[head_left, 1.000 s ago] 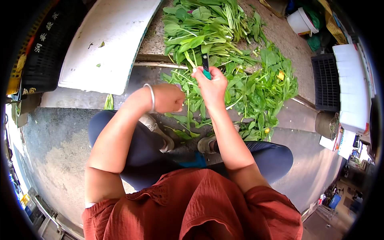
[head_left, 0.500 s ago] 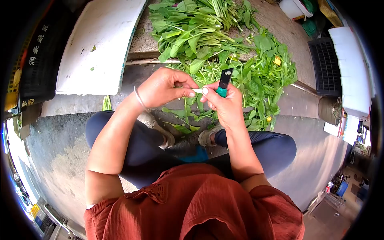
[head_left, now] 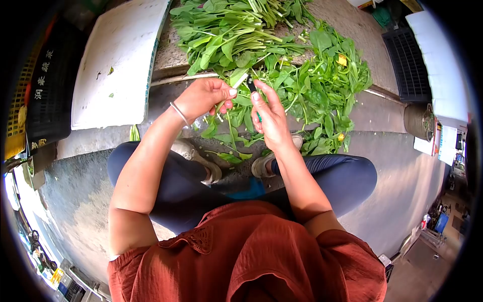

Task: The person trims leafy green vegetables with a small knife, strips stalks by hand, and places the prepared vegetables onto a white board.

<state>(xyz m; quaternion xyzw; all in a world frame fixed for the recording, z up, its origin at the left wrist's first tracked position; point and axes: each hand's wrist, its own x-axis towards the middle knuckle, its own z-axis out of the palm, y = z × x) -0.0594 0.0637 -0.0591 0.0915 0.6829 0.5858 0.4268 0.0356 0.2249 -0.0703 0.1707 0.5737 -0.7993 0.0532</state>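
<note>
Bright daylight, left-edge glare, fisheye curvature, 4 black corners.

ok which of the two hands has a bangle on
The left hand, pinching a stalk, wears a pale bangle; the right hand, holding a dark blade, wears none.

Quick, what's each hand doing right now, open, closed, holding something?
Left hand: closed, pinching a slender pale-green plant stem.
Right hand: closed, holding a green-handled, black-bladed knife.

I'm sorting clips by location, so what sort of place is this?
Probably a vegetable trader's work area, perhaps at a market: greens heaped over a ledge, a printed crate on the left and a second crate on the right.
</note>
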